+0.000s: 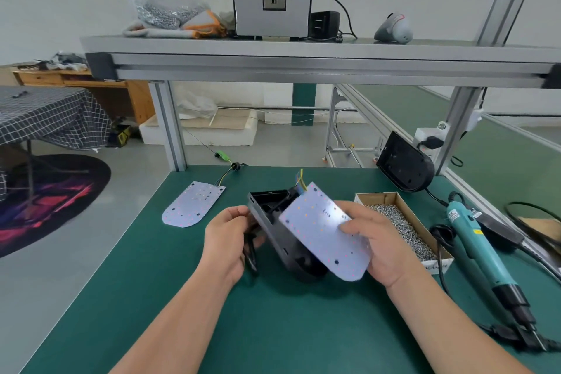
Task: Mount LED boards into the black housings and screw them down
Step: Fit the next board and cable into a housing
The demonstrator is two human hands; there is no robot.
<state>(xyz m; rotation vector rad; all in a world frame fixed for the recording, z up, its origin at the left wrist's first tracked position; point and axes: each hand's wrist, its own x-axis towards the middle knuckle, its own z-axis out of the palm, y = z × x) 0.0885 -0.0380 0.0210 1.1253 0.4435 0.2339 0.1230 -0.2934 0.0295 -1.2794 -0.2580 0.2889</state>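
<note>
Right hand [375,241] pinches LED board [323,231] over tilted black housing [274,232], left hand [227,237] grips housing's left edge, mid-bench. Seating step, nothing screwed yet. Next, probably: tuck wires, seat board flat, then screw box [403,229] and driver [476,241] on the right

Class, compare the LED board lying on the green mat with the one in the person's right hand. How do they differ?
The mat board lies flat; the held board is tilted over the black housing. The mat board is untouched, apart from any housing; the held board is gripped by the right hand. Both are white, rounded at one end, with wires at the straight end.
</note>
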